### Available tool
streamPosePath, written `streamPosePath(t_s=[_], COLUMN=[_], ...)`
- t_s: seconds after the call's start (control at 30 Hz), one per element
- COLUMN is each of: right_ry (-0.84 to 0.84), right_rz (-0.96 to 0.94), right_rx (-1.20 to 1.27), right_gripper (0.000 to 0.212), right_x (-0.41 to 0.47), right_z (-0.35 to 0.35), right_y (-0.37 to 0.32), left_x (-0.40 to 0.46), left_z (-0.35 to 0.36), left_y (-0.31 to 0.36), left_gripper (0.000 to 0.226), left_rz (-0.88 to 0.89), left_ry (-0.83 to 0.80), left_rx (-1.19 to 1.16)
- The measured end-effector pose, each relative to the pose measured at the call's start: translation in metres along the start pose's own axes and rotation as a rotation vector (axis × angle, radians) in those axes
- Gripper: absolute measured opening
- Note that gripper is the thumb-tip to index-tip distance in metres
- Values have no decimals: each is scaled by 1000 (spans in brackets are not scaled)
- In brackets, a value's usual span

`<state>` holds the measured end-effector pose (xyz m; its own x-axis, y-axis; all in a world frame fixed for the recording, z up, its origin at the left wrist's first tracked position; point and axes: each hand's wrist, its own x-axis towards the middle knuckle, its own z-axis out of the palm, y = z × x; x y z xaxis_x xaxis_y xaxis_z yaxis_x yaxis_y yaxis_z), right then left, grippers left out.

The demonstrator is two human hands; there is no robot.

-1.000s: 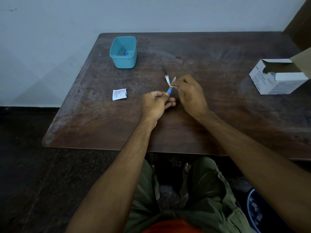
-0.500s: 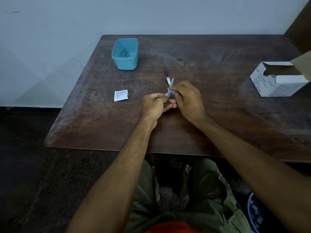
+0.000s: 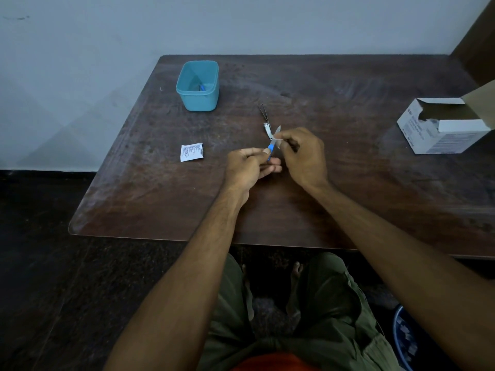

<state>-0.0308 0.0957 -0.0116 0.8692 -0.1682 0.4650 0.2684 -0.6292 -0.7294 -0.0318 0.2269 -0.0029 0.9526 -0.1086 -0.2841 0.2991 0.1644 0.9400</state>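
Held at centre of table (image 3: 361, 188): blue-handled tool (image 3: 271, 149), tilted, pale tip up. L hand (image 3: 247, 167) curled, pinching blue end. R hand (image 3: 302, 153) curled, pinching pale upper part. Nail clipper (image 3: 266, 124) flat on table, just behind hands. 1 teal tub (image 3: 199, 101) far-left; 1 sachet (image 3: 191, 152) left of hands; open carton (image 3: 442, 137) at R edge.
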Motion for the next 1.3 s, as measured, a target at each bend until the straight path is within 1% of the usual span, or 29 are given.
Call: streamPosePath(t_s=[0.07,0.13,0.2,0.33,0.53,0.7,0.73,0.83,0.87,0.93,1.03,1.07,1.13,1.23,1.3], right_ry=[27,19,-16,-104,-21,-121,-104,37,56,-3,-197,-231,-236,-173,-152], right_rz=[53,85,46,-93,5,-118,-123,-66,-57,-96,-152,-155,-148,-92,-89], right_rx=[-1,0,-47,-153,-98,-209,-214,-175,-173,-228,-387,-411,-402,-337,-336], right_gripper=[21,22,23,23,18,20,20,16,16,19,25,28,30,29,28], right_x=[12,20,19,7,28,10,10,25,31,38,32,27,24,31,34], right_z=[-2,-4,-4,-6,-9,-5,-6,-13,-15,-16,-9,-8,-9,-12,-12], right_y=[1,1,-1,-1,1,2,2,2,2,1,1,3,5,6,6], left_x=[0,-1,-2,-2,-3,-2,-2,-3,-4,-4,-3,-3,-2,-3,-3], left_z=[1,1,2,3,5,4,5,5,5,5,4,4,4,4,4], left_y=[0,0,0,-3,-4,-3,-3,-3,-3,-3,-4,-5,-5,-5,-5], left_gripper=[11,11,12,14,14,14,14,13,12,12,12,13,12,10,10], left_rz=[-6,-3,10,48,59,75,76,79,81,84,87,86,86,91,93], left_ry=[-4,-1,9,20,31,45,47,58,60,56,57,59,54,43,40], left_rx=[7,16,30,69,99,92,90,93,95,98,102,104,111,125,122])
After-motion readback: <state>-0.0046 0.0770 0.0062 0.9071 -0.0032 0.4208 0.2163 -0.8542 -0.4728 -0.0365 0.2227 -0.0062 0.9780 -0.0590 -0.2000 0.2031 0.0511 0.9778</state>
